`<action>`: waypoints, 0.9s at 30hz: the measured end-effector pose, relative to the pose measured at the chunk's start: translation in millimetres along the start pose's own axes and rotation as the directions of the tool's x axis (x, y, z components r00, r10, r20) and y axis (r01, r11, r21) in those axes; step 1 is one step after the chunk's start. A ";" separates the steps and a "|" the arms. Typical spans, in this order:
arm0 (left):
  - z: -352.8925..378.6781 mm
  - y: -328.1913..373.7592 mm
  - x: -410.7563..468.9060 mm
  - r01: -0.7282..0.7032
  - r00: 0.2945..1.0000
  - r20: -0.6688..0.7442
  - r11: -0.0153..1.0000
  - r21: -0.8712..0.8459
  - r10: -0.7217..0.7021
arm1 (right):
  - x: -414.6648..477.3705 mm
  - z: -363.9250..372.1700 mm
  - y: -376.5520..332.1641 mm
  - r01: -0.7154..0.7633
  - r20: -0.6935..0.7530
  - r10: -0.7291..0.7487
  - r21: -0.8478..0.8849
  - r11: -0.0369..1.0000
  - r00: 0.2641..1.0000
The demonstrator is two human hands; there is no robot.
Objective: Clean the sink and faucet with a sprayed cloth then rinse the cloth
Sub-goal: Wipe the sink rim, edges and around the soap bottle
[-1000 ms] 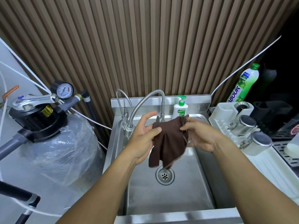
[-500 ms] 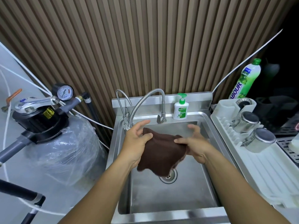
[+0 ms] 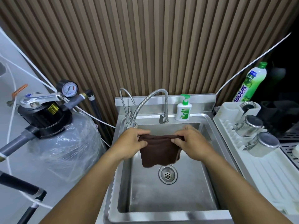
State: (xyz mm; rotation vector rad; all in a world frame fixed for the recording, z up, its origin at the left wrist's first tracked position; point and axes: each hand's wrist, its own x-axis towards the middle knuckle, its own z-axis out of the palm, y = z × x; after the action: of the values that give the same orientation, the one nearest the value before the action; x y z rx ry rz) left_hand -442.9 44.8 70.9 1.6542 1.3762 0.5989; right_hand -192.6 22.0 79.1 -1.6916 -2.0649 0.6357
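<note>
The left hand (image 3: 132,143) and right hand (image 3: 192,143) pinched the top edge of a brown cloth (image 3: 159,152) over the sink (image 3: 161,198); with the faucet (image 3: 166,107) dry, rinsing apparently remained.

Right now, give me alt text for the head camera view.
The left hand and right hand pinch a brown cloth by its top edge over a steel sink. A faucet and soap bottle stand behind it.

Arms extended, left hand (image 3: 131,141) and right hand (image 3: 191,140) pinch the cloth (image 3: 158,153).
</note>
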 end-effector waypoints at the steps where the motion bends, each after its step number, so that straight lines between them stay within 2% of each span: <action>1: -3.0 -0.8 -0.1 -0.019 1.000 -0.019 0.995 0.097 0.021 | 1.5 0.6 2.3 0.009 0.015 -0.009 -0.006 1.000 1.000; 3: -9.0 1.0 -1.9 -0.088 0.994 -0.042 0.967 0.239 0.100 | 6.4 3.6 10.4 0.019 0.045 -0.021 0.031 0.999 0.999; 4: -11.4 1.1 -1.9 -0.120 0.990 -0.045 0.957 0.264 0.137 | 8.5 5.3 13.8 0.009 0.056 -0.016 0.116 0.993 0.998; 6: -14.4 2.0 -3.7 -0.139 0.988 -0.051 0.977 0.163 0.149 | 9.5 7.6 13.3 -0.040 0.071 0.012 0.406 0.913 0.997; 9: -8.0 3.5 -6.0 -0.100 0.995 -0.043 0.972 -0.211 0.093 | 6.7 14.0 8.4 -0.120 0.094 0.074 0.781 0.613 0.993; 11: 3.6 1.8 -6.5 -0.070 0.996 -0.077 0.934 -0.351 0.046 | 4.6 25.9 2.4 -0.159 0.137 0.083 0.891 0.424 0.987; 14: 18.1 -11.5 -5.3 -0.020 0.989 -0.142 0.923 -0.385 -0.037 | 5.7 48.1 -3.5 -0.241 0.187 0.191 0.916 0.321 0.964; 18: 20.3 -34.6 -9.0 0.138 0.988 -0.006 0.905 -0.403 -0.154 | 0.0 68.4 9.7 -0.403 0.372 0.270 0.913 0.067 0.888; 19: 18.0 -40.8 -8.2 0.170 0.982 -0.009 0.902 -0.397 -0.189 | -3.2 70.9 13.6 -0.444 0.421 0.281 0.896 0.023 0.863; 20: 16.2 -47.2 -5.4 0.180 0.974 -0.062 0.906 -0.383 -0.220 | -5.7 73.4 17.3 -0.480 0.461 0.294 0.877 -0.009 0.837; 22: 12.9 -52.3 1.9 0.151 0.931 -0.273 0.937 -0.314 -0.242 | -9.9 77.2 24.4 -0.517 0.503 0.323 0.855 -0.050 0.802; 24: 5.6 -46.5 9.0 0.084 0.871 -0.451 0.963 -0.255 -0.196 | -12.5 80.0 29.1 -0.540 0.528 0.344 0.839 -0.071 0.776; 25: 2.6 -44.1 15.2 0.056 0.874 -0.457 0.969 -0.239 -0.164 | -14.6 81.8 33.2 -0.551 0.540 0.353 0.831 -0.080 0.764; 27: -5.2 -43.7 30.9 0.018 0.918 -0.385 0.981 -0.193 -0.093 | -16.7 83.4 38.0 -0.563 0.557 0.361 0.821 -0.099 0.748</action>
State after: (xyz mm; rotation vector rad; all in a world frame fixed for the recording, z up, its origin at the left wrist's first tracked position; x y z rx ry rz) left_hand -461.7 75.9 31.3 1.3852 1.5894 1.0370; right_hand -206.2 3.9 -11.3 -1.2990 -0.3777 1.9037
